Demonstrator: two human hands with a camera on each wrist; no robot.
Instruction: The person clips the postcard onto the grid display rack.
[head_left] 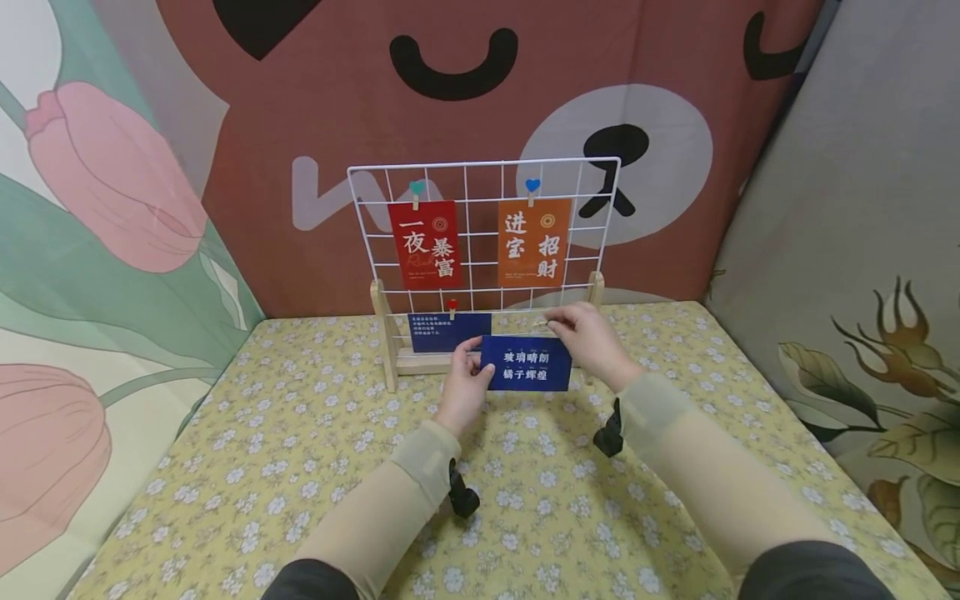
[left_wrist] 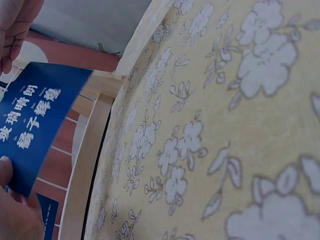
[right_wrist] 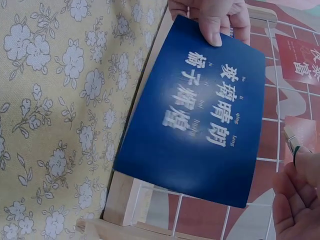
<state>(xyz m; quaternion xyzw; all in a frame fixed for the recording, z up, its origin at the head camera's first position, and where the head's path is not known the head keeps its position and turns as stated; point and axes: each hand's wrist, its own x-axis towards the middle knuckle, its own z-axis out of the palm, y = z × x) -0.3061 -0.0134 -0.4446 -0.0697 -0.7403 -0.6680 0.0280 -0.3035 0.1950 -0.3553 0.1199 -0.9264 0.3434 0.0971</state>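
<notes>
My left hand (head_left: 467, 385) pinches a blue card (head_left: 527, 363) with white lettering by its left edge, thumb on the front. The card is held before the lower right of a white wire grid rack (head_left: 480, 179). Above the card's right end, my right hand (head_left: 592, 340) pinches a small wooden clothespin (right_wrist: 290, 138), apart from the card in the right wrist view. Another blue card (head_left: 450, 332) hangs low on the grid under a red clip (head_left: 452, 307). Higher up hang a red card (head_left: 425, 246) and an orange card (head_left: 534, 243).
A teal heart clip (head_left: 417, 190) and a blue heart clip (head_left: 532, 187) fasten the upper cards. The rack stands in wooden feet (head_left: 387, 337) on a yellow floral tablecloth (head_left: 315, 467). Behind it hangs a brown cartoon-print cloth (head_left: 315, 108).
</notes>
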